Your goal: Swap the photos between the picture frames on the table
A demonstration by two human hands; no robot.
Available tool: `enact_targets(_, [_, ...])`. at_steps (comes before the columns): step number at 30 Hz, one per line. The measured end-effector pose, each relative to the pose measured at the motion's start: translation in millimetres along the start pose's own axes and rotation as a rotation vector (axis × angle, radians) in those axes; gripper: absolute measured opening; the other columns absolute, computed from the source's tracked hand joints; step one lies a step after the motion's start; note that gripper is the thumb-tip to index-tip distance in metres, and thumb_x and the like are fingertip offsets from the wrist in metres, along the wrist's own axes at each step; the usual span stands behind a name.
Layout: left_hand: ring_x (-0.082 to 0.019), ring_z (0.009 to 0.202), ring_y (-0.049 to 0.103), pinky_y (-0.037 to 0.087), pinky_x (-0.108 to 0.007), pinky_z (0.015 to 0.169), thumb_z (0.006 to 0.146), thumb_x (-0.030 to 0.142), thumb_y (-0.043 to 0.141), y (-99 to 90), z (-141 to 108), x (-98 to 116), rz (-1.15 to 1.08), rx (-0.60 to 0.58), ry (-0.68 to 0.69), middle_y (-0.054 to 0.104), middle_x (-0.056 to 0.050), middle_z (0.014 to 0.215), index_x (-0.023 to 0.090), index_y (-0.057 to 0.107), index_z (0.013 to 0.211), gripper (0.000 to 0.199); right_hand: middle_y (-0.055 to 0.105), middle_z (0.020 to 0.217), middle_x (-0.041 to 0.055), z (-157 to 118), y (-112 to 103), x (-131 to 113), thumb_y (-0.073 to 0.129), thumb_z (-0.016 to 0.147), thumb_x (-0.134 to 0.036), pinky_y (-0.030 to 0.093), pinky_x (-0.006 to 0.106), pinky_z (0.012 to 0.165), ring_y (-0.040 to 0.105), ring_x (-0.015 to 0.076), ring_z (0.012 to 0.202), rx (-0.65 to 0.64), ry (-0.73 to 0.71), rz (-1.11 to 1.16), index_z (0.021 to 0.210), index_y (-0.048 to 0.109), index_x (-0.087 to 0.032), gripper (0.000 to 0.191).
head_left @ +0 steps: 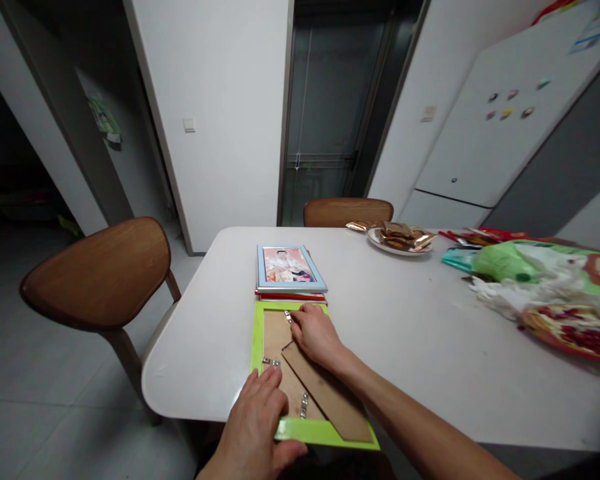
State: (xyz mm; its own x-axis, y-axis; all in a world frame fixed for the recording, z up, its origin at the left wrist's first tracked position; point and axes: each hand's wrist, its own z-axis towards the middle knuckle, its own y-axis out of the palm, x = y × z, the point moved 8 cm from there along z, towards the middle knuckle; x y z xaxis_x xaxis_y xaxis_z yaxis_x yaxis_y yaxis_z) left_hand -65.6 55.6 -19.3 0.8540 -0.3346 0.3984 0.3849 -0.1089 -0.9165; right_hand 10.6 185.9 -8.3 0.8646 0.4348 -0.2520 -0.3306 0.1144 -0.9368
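Note:
A lime-green picture frame (313, 432) lies face down at the table's near edge, its brown backing board (276, 337) showing. The stand leg (325, 397) slants across the board towards the lower right. My left hand (263, 420) grips the frame's near left corner, fingers over the left side and thumb at the near edge. At the far end, the curled fingers of my right hand (316, 333) press at a small metal clip (288, 317). Two more clips show, one on the left side (271, 362) and one near the bottom (304, 405).
Beyond the green frame lies a stack of frames, a light-blue one (291, 268) on top. A plate of wrapped snacks (400, 241) stands at the back. Plastic bags (510, 263) and a dish with red pieces (575, 333) crowd the right. A wooden chair (100, 273) stands left.

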Motion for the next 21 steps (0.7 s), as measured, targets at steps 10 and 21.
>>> enact_targets(10, [-0.031, 0.118, 0.035, 0.027, -0.052, 0.097, 0.061, 0.029, 0.069, 1.3, -0.6, -0.4, 0.004, 0.043, 0.037, 0.045, -0.021, 0.123, 0.013, 0.054, 0.085, 0.033, 0.053, 0.089, 0.0052, 1.3, 5.0, 2.2, 0.044, 0.079, -0.025, 0.029, 0.028, 0.069, 0.042, 0.0184, 0.083, 0.044, 0.023, -0.029, 0.097, 0.06, -0.025, 0.024])
enact_targets(21, [-0.03, 0.117, 0.038, 0.028, -0.052, 0.096, 0.06, 0.032, 0.07, 1.6, -1.2, -1.6, 0.0, 0.084, 0.061, 0.046, -0.018, 0.123, 0.017, 0.052, 0.08, 0.031, 0.053, 0.09, 0.0048, 4.3, 7.0, 1.0, 0.041, 0.081, -0.029, 0.027, 0.029, 0.066, 0.041, 0.0192, 0.083, -0.001, 0.027, -0.012, 0.099, 0.06, -0.032, 0.026])
